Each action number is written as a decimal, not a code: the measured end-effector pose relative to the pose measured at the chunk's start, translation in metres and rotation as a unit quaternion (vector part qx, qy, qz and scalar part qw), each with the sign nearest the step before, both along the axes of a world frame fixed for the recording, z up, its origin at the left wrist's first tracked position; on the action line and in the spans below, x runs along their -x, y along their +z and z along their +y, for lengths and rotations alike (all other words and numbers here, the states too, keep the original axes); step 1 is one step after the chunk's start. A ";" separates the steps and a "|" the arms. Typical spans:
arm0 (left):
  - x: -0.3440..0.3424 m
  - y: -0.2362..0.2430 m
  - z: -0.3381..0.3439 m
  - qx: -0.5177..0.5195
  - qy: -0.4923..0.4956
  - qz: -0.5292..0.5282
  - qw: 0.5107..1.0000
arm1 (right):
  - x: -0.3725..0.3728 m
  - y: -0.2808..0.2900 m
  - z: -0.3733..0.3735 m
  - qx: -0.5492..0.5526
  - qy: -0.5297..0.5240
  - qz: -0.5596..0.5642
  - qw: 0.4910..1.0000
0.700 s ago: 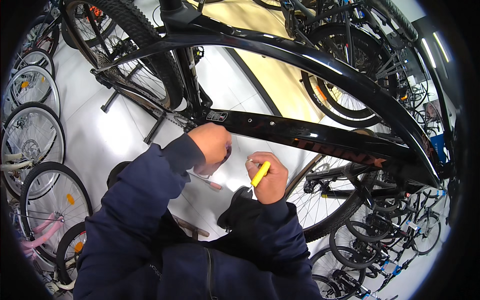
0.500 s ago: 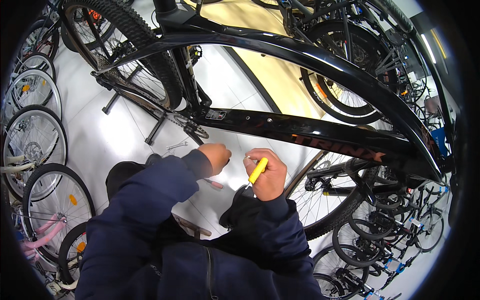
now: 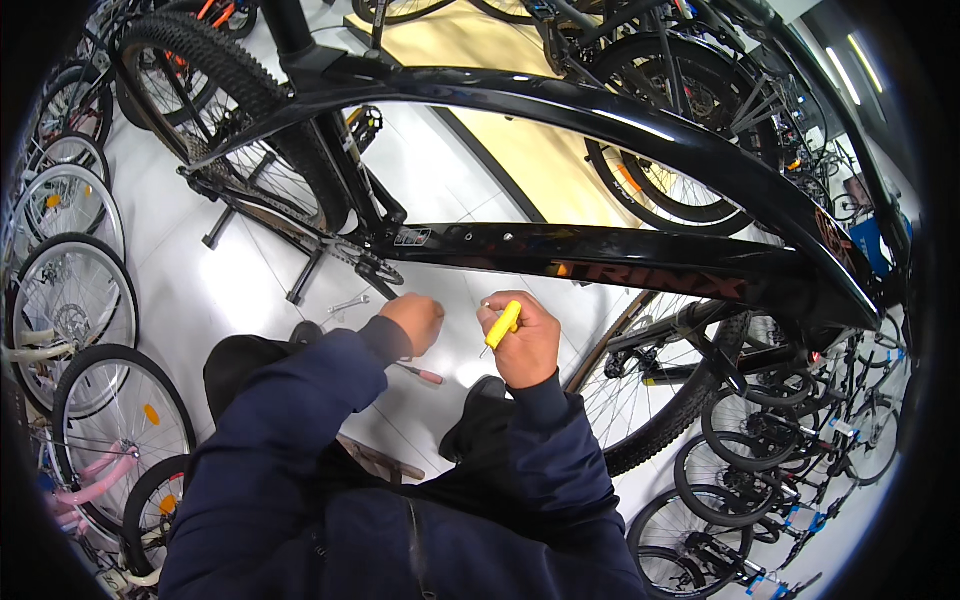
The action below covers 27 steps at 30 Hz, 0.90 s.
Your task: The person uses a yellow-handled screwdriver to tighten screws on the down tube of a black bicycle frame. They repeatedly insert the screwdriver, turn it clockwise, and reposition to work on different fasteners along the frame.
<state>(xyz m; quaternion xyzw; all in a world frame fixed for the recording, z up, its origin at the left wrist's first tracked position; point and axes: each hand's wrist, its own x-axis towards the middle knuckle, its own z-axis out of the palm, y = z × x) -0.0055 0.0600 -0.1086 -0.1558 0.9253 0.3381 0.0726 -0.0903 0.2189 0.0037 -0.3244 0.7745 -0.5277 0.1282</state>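
My left hand (image 3: 414,322) is curled below the chainring (image 3: 370,262) of a black bicycle (image 3: 640,255); what its fingers hold is hidden. My right hand (image 3: 532,343) grips a yellow-handled tool (image 3: 508,322) with a thin metal shaft pointing down; a tiny pale piece shows near the thumb and forefinger, too small to name. On the white floor lie a silver wrench (image 3: 352,301) left of my left hand and a pink-handled tool (image 3: 428,375) below it, partly behind my wrist.
A black stand (image 3: 297,290) supports the bicycle's rear. Rows of wheels and bicycles line the left (image 3: 75,295) and lower right (image 3: 730,480). More bicycles stand beyond the frame at the top, by a beige platform (image 3: 490,140). My dark shoes rest either side below my hands.
My left hand has dropped away from the crank area, uncovering chainring and wrench. My right hand sits slightly higher in view, still on the yellow tool. The whole view has shifted a little.
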 end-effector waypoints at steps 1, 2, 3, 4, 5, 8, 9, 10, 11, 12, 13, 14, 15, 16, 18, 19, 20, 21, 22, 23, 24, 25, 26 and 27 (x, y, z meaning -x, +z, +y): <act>0.002 0.023 -0.009 -0.115 -0.009 0.038 0.993 | 0.001 0.000 -0.001 0.009 -0.006 0.008 1.000; 0.004 0.046 -0.018 -0.247 -0.005 0.066 0.967 | 0.002 0.001 -0.001 0.017 -0.013 0.022 1.000; 0.001 0.065 -0.022 -0.369 0.001 0.057 0.928 | 0.001 0.001 -0.002 0.039 -0.019 0.003 0.999; -0.003 0.081 -0.026 -0.499 0.016 0.041 0.865 | -0.001 0.001 -0.002 0.059 -0.024 -0.010 0.998; -0.005 0.093 -0.027 -0.637 0.008 0.051 0.769 | -0.002 0.002 -0.003 0.086 -0.021 -0.012 0.996; -0.008 0.108 -0.025 -0.632 0.032 0.035 0.774 | -0.007 0.003 -0.006 0.096 -0.039 -0.025 0.994; -0.008 0.107 -0.020 -0.663 0.064 0.036 0.745 | -0.007 0.004 -0.004 0.083 -0.029 -0.016 0.996; -0.007 0.104 -0.018 -0.677 0.059 0.039 0.732 | -0.007 0.005 -0.003 0.096 -0.022 -0.027 0.995; -0.007 0.100 -0.016 -0.687 0.063 0.032 0.723 | -0.009 0.004 -0.003 0.107 -0.018 -0.041 0.993; -0.007 0.095 -0.015 -0.689 0.086 0.011 0.719 | -0.010 0.004 -0.003 0.126 -0.006 -0.068 0.990; -0.007 0.091 -0.015 -0.708 0.089 0.011 0.701 | -0.010 0.003 -0.002 0.106 -0.011 -0.044 0.993; -0.008 0.088 -0.016 -0.724 0.083 0.017 0.685 | -0.010 0.003 -0.003 0.098 -0.008 -0.033 0.995; -0.008 0.086 -0.019 -0.736 0.081 0.019 0.672 | -0.009 0.003 -0.004 0.090 -0.009 -0.021 0.996; -0.008 0.085 -0.021 -0.745 0.083 0.020 0.662 | -0.009 0.002 -0.007 0.098 0.002 -0.017 0.995; -0.007 0.088 -0.024 -0.743 0.088 0.033 0.663 | -0.009 0.002 -0.010 0.107 0.019 -0.006 0.994; -0.007 0.091 -0.025 -0.739 0.097 0.038 0.665 | -0.010 0.002 -0.011 0.104 0.012 -0.015 0.994; -0.007 0.094 -0.025 -0.721 0.108 0.058 0.682 | -0.011 0.002 -0.012 0.101 0.007 -0.020 0.995; -0.007 0.098 -0.023 -0.700 0.122 0.076 0.700 | -0.011 0.002 -0.013 0.097 0.003 -0.019 0.995; -0.007 0.102 -0.022 -0.677 0.136 0.094 0.717 | -0.011 0.002 -0.014 0.098 0.006 -0.019 0.995; -0.009 0.106 -0.020 -0.612 0.140 0.114 0.770 | -0.012 0.002 -0.014 0.097 0.011 -0.013 0.995; -0.012 0.108 -0.018 -0.541 0.144 0.134 0.818 | -0.012 0.002 -0.014 0.096 0.015 -0.008 0.995; -0.013 0.110 -0.018 -0.469 0.141 0.165 0.856 | -0.011 0.002 -0.014 0.104 0.011 -0.003 0.995; -0.012 0.111 -0.019 -0.386 0.142 0.213 0.886 | -0.011 0.002 -0.014 0.112 0.006 0.001 0.994; -0.010 0.111 -0.021 -0.302 0.137 0.271 0.904 | -0.012 0.002 -0.014 0.121 0.001 0.009 0.993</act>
